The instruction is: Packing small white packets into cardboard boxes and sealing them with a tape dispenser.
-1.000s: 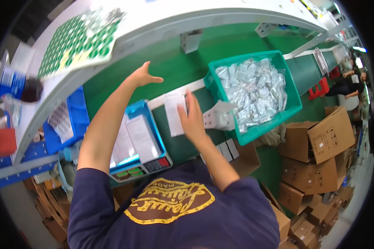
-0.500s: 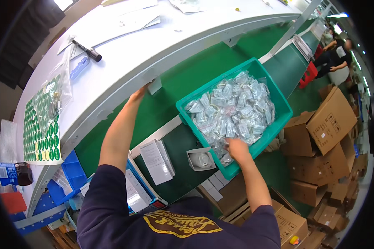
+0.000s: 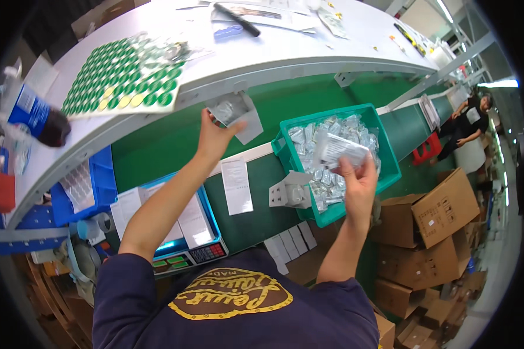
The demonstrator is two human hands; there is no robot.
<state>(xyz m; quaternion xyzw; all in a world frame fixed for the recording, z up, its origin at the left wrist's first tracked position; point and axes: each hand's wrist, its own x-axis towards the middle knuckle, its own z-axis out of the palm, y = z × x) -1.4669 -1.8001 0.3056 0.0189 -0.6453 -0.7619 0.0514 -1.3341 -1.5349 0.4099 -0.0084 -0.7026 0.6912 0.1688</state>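
Fingers (image 3: pixel 368 168) hold one white box (image 3: pixel 252 120) and one packet (image 3: pixel 339 150).

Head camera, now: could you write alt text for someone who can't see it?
A person's left hand holds an open white box, while the right hand holds a plastic packet over a teal bin piled with similar packets. Printed paper lies on the dark green surface left of the bin.

Yellow lettering (image 3: pixel 239 288) marks the navy shirt (image 3: pixel 239 326), dark symbols (image 3: pixel 439 206) a carton (image 3: pixel 445 218), illegible print (image 3: pixel 342 148) the held packet (image 3: pixel 333 156).
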